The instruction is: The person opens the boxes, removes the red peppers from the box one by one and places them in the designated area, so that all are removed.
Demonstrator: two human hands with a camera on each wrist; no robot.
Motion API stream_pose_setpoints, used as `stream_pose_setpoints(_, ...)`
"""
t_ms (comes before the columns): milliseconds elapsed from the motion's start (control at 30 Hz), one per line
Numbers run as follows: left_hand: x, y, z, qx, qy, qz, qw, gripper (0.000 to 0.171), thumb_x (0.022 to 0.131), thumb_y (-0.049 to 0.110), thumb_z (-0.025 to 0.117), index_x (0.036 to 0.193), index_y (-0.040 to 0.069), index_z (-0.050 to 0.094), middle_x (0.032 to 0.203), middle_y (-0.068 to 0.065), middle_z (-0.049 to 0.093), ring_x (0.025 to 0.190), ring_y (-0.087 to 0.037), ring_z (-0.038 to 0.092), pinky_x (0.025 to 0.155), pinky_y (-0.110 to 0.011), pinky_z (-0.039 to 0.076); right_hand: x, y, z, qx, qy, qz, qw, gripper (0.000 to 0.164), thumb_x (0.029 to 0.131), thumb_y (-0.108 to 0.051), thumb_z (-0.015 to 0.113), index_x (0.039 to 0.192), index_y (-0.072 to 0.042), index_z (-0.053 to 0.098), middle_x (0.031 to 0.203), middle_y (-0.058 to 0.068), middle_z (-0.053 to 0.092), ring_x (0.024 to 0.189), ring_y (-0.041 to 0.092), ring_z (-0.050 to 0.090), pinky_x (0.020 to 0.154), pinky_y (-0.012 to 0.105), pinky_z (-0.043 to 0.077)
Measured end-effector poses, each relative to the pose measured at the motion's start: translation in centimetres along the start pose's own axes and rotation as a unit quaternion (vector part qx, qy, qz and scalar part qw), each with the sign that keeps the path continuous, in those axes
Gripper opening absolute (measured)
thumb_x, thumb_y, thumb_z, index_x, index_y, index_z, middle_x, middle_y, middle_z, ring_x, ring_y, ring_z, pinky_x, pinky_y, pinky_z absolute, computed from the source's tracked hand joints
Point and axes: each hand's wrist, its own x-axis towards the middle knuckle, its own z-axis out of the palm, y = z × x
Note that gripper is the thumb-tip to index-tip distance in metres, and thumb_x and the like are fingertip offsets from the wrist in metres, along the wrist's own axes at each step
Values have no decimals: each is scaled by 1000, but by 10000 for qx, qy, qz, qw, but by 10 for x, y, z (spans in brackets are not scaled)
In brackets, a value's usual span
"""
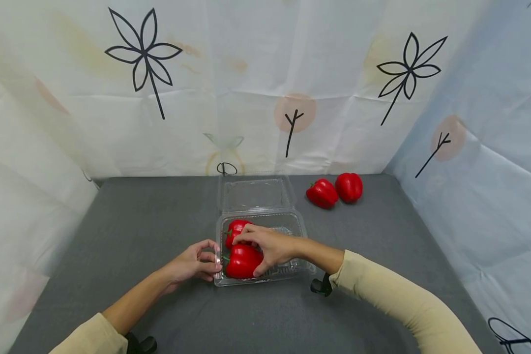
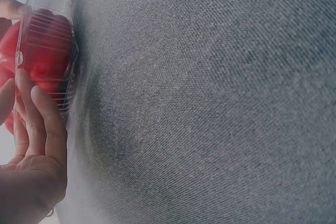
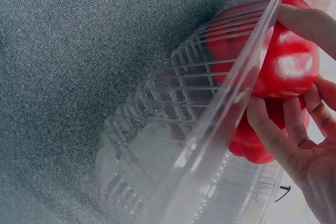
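A clear plastic clamshell container [image 1: 263, 281] stands with its lid [image 1: 257, 194] folded back. Inside its left part are two red bell peppers, a front pepper [image 1: 242, 262] and a rear pepper [image 1: 235, 229]. My right hand [image 1: 272, 246] reaches over from the right and grips the front pepper between thumb and fingers, also seen in the right wrist view, where the hand [image 3: 310, 129] spans the pepper [image 3: 289, 66]. At the container's left side, my left hand [image 1: 196, 263] holds the rim, thumb inside and fingers along the outer wall [image 2: 58, 69].
Two more red bell peppers, one at left [image 1: 322, 193] and one at right [image 1: 349, 187], lie side by side at the back right of the grey cloth-covered table [image 1: 159, 216]. A white patterned curtain [image 1: 248, 73] hangs behind and along both sides.
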Motion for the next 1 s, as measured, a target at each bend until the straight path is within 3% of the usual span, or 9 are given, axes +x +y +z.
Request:
stream_pose_setpoints(133, 0, -3, 1, -11, -16, 24, 10000, 41, 91, 14, 72, 120, 3, 45, 88, -5, 69, 77, -20, 67, 74, -34, 57, 0, 2, 2, 126, -32, 32, 9999, 68, 74, -15, 85, 134, -16, 52, 127, -3, 46, 119, 14, 44, 92, 25, 48)
stream_pose_setpoints(400, 2, -7, 3, -101, -7, 54, 9999, 40, 91, 13, 73, 117, 4, 45, 85, -4, 68, 75, -18, 67, 72, -33, 57, 0, 2, 5, -129, 63, -10, 9999, 68, 72, -16, 83, 133, -15, 52, 127, -2, 47, 118, 16, 44, 91, 26, 48)
stream_pose_setpoints(667, 3, -4, 0, -69, 88, 44, 9999, 39, 91, 12, 72, 118, 3, 45, 87, -5, 68, 75, -19, 67, 72, -34, 57, -6, 1, -4, 452, 76, -34, 9989, 68, 74, -10, 81, 134, -13, 50, 128, -2, 46, 118, 15, 46, 89, 25, 50)
stream_pose_setpoints(1000, 4, -4, -1, -48, 118, 2, 9999, 36, 92, 9, 70, 117, 4, 45, 87, -4, 68, 75, -19, 67, 72, -33, 57, -21, -6, -17, 478, 57, -71, 9988, 71, 75, -9, 81, 139, -15, 50, 130, -2, 45, 120, 17, 45, 89, 26, 51)
